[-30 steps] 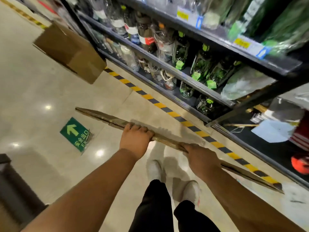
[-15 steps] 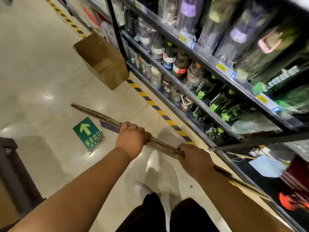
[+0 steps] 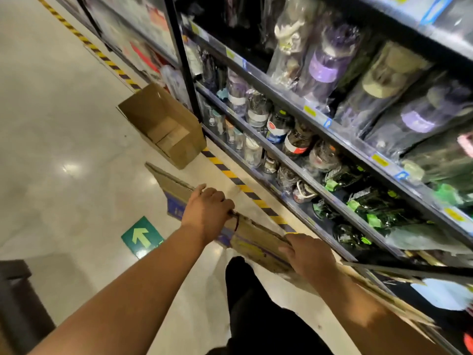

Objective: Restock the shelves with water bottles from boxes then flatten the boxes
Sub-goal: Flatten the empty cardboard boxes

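A flattened brown cardboard box (image 3: 256, 242) is held edge-up over the floor in front of me. My left hand (image 3: 207, 211) grips its top edge near the far end, fingers curled over it. My right hand (image 3: 305, 257) holds the same edge closer to me. An open cardboard box (image 3: 166, 126) stands tilted on the floor against the shelf upright ahead. The shelves (image 3: 317, 124) on the right carry wrapped bottles (image 3: 322, 62) above and smaller bottles and jars below.
A yellow-and-black striped tape line (image 3: 230, 174) runs along the shelf base. A green arrow sign (image 3: 142, 238) is stuck on the shiny floor. A dark object (image 3: 18, 298) stands at the lower left. My dark trouser leg (image 3: 256, 303) is below the cardboard.
I have walked forward along the shelf, so the open box is nearer. The flattened cardboard has tilted so its printed face now shows, with both hands still holding it.
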